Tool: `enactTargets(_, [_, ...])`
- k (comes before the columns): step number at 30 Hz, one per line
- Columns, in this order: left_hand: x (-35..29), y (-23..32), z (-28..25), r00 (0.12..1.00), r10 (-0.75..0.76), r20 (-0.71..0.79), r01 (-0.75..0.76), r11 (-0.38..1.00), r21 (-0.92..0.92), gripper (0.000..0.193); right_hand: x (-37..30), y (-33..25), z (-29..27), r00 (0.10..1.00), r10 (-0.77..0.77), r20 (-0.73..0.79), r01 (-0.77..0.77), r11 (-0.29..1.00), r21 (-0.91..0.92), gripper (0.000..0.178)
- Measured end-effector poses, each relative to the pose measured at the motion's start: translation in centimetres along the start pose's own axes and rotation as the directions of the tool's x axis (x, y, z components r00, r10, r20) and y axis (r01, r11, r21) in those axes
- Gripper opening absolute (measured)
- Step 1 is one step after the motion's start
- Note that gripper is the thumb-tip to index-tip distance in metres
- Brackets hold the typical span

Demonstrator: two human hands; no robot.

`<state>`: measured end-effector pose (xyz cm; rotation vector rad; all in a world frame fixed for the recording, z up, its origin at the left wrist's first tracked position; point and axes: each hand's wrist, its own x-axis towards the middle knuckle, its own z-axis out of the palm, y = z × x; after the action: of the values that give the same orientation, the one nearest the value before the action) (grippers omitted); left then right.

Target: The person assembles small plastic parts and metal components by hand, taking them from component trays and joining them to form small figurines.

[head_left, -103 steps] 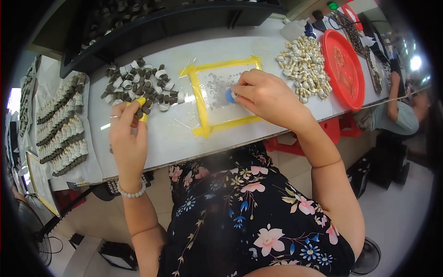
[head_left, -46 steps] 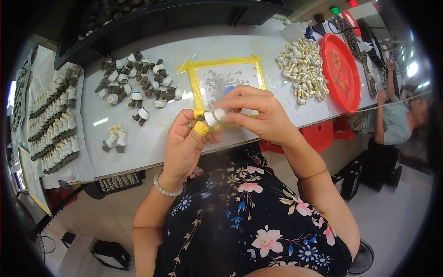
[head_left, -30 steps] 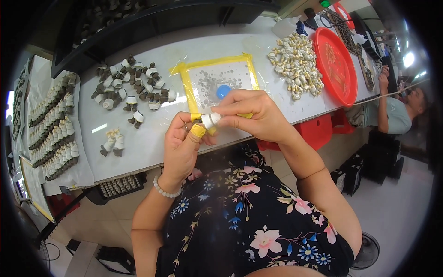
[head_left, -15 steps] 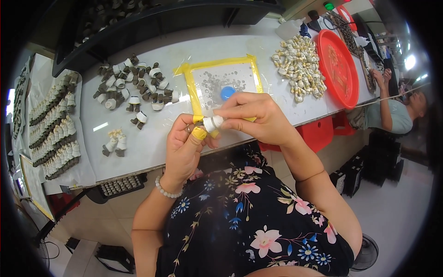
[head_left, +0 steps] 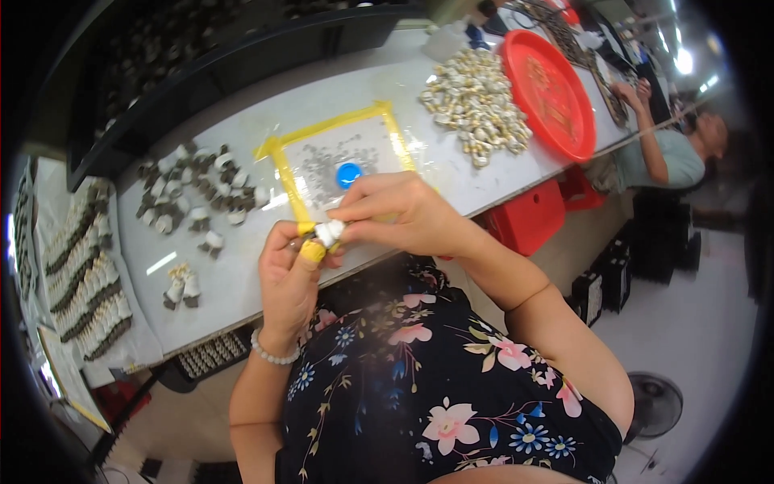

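Note:
Between my two hands is a small white figurine part [head_left: 329, 233] with a dark end. My left hand [head_left: 287, 273], its thumb wrapped in yellow tape, grips the dark end. The fingertips of my right hand [head_left: 401, 211] pinch the white end. Just beyond them lies a blue round cap [head_left: 348, 175] on a yellow-taped sheet [head_left: 284, 173] scattered with small grey clear dots. Loose white-and-dark-brown parts [head_left: 196, 184] are heaped to the left. Two more figurine pieces with golden tops [head_left: 182, 285] lie nearer, left of my left hand.
Rows of similar pieces [head_left: 89, 266] stand at far left. White-and-gold parts [head_left: 476, 105] are piled right of the sheet, beside a red oval tray [head_left: 584, 97]. A dark shelf [head_left: 234, 60] runs along the back. Red stools [head_left: 532, 222] stand below; a co-worker [head_left: 665, 157] sits at right.
The view has turned and shifted, so the table things appear displaced. Both hands still hold the white part, which now looks more covered by the right fingertips.

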<state>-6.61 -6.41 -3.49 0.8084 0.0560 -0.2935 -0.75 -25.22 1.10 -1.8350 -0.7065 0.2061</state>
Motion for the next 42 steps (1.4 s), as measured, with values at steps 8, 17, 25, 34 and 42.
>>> enactTargets(8, [-2.0,1.6,-0.2,0.997,0.064,-0.051,-0.032,0.878,0.478,0.028,-2.9,-0.1,-2.4,0.992,-0.039,-0.118,0.005,0.961,-0.278,0.015])
enactTargets(17, [-7.1,4.1,-5.5,0.734,0.562,0.382,-0.233,-0.32,0.918,0.032,-9.0,2.1,-8.7,0.762,0.156,-0.628,-0.594,0.553,-0.584,0.022])
enactTargets(25, [-8.1,4.5,-6.5,0.658,0.695,0.29,0.064,-0.436,0.898,0.032,-7.3,1.7,-7.7,0.833,0.093,-0.545,-0.452,0.68,-0.577,0.016])
enactTargets(34, [-7.0,5.6,-8.1,0.667,0.719,0.196,0.057,-0.311,0.949,0.04,-2.9,-0.9,-5.1,0.989,0.102,-0.104,-0.144,0.608,-0.781,0.02])
enactTargets(42, [-6.3,6.6,-5.9,0.564,0.78,0.27,0.038,-0.351,0.936,0.044,-2.8,0.0,-5.8,0.968,0.238,-0.083,-0.24,0.768,-0.593,0.025])
